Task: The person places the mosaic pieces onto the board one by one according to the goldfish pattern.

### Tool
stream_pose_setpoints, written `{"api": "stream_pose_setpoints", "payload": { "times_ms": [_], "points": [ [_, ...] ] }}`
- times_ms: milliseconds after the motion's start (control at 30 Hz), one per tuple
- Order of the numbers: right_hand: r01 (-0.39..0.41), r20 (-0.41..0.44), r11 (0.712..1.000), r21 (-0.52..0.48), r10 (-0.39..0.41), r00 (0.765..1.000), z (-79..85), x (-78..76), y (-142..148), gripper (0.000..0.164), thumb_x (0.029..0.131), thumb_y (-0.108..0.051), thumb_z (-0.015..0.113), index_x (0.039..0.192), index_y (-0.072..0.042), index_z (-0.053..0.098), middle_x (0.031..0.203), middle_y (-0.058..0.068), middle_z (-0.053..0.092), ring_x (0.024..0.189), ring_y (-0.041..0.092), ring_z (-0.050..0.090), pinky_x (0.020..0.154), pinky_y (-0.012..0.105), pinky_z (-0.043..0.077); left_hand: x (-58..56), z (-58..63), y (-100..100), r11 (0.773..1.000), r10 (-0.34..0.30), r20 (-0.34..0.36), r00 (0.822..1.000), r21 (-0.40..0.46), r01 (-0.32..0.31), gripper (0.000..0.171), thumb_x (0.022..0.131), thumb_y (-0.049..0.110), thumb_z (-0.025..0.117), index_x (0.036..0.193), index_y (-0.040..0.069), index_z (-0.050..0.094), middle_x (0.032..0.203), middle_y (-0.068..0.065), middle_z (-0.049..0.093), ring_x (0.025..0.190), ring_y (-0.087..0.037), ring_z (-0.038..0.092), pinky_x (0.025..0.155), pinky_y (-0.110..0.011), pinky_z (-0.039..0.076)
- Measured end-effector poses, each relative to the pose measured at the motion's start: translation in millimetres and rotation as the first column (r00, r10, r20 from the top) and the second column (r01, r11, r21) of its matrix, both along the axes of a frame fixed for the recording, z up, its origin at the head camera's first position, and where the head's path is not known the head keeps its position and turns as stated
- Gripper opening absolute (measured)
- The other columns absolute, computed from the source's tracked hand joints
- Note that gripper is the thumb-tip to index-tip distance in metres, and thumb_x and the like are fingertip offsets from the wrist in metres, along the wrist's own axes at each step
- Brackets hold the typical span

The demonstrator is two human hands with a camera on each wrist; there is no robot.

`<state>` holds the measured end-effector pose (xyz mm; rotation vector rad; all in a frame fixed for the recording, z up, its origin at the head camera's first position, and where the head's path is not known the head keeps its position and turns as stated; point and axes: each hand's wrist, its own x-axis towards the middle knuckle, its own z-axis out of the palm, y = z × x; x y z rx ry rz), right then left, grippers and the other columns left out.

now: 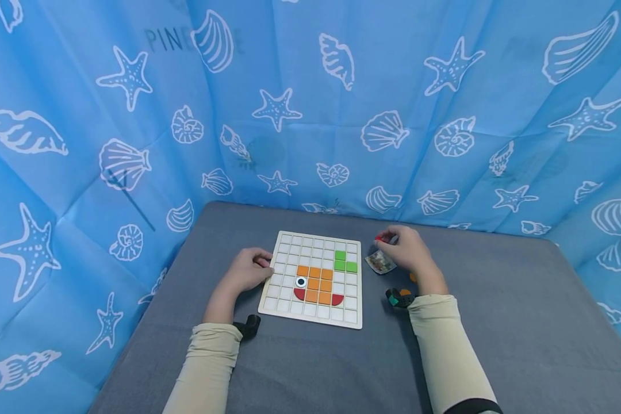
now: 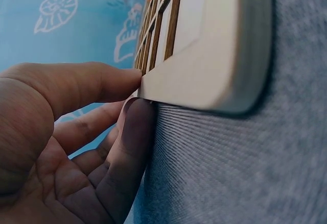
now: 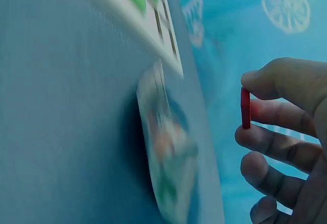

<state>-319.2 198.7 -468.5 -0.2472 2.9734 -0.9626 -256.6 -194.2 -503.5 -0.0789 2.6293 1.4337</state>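
Observation:
A white grid board lies on the grey table. Set in its cells are orange square tiles, red rounded tiles, a round eye tile and green tiles. At the board's left edge my left hand pinches the rim; up close the thumb is on the upper side, with fingers at the underside. My right hand, to the right of the board, pinches a small red tile between thumb and fingers, above a small bag with a printed picture.
Orange pieces lie by the right wrist, partly hidden by it. A blue curtain with white shells and starfish hangs behind the table. Dark wrist cameras are strapped to both wrists.

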Motion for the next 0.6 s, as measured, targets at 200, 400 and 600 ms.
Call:
{"api": "stream_pose_setpoints", "payload": {
  "times_ms": [200,400,600],
  "points": [
    [-0.07,0.025,0.996,-0.056,0.071,0.997,1.9,0.3,-43.4,0.025,0.1,-0.029,0.07,0.115,-0.009,0.077,0.104,0.01,0.072,0.078,0.021,0.065,0.064,0.034,0.053,-0.2,-0.1,-0.7,1.0,0.001,0.001,1.0,0.01,-0.001,0.036,0.095,0.008,0.073,0.13,0.001,0.07,0.102,-0.013,0.066,0.082,-0.021,0.062,0.072,-0.034,0.053],
    [-0.117,0.01,0.99,-0.074,0.118,0.993,-0.7,2.2,-82.8,0.024,0.099,-0.031,0.073,0.113,-0.013,0.079,0.104,0.006,0.073,0.082,0.021,0.062,0.068,0.034,0.051,0.3,1.6,0.0,1.0,-0.006,-0.002,1.0,0.006,0.006,0.036,0.095,0.009,0.073,0.131,0.002,0.07,0.102,-0.013,0.066,0.082,-0.022,0.062,0.074,-0.036,0.053],
    [-0.148,0.044,0.988,-0.053,0.15,0.988,0.6,9.5,-116.8,0.024,0.098,-0.034,0.074,0.111,-0.015,0.079,0.099,0.004,0.072,0.081,0.021,0.06,0.069,0.035,0.048,0.4,1.3,0.3,1.0,-0.003,0.0,1.0,0.006,0.003,0.036,0.095,0.009,0.073,0.13,0.001,0.07,0.102,-0.013,0.066,0.081,-0.021,0.062,0.072,-0.034,0.053]
  ]
}}
